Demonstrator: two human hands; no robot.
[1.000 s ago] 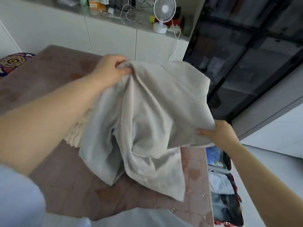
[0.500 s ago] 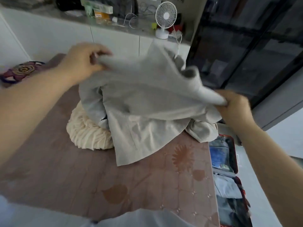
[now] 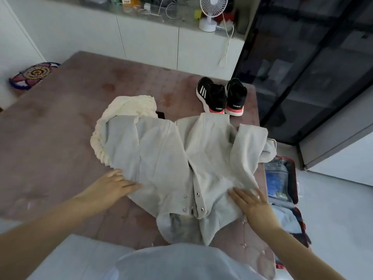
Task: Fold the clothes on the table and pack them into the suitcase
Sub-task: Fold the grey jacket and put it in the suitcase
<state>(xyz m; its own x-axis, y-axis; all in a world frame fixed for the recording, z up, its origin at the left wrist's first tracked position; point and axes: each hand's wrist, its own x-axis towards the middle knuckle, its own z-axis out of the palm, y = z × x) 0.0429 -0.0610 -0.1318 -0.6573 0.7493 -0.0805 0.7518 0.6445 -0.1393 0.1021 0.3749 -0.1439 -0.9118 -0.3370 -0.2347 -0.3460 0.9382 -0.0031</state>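
Pinkish table (image 3: pixel 60 138), grey jacket (image 3: pixel 171 158) spread out, left grip (image 3: pixel 109 186) and right grip (image 3: pixel 252 203) released, flat on its near edges

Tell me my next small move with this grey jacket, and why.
Probably sweep the bunched sleeve inward with the right hand: the grey jacket lies spread out, the left hand pressing its other side, but that sleeve spills past the table edge.

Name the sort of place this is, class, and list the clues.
Likely a room at home: a jacket spread on a table, a fan on white cabinets, an open suitcase on the floor.
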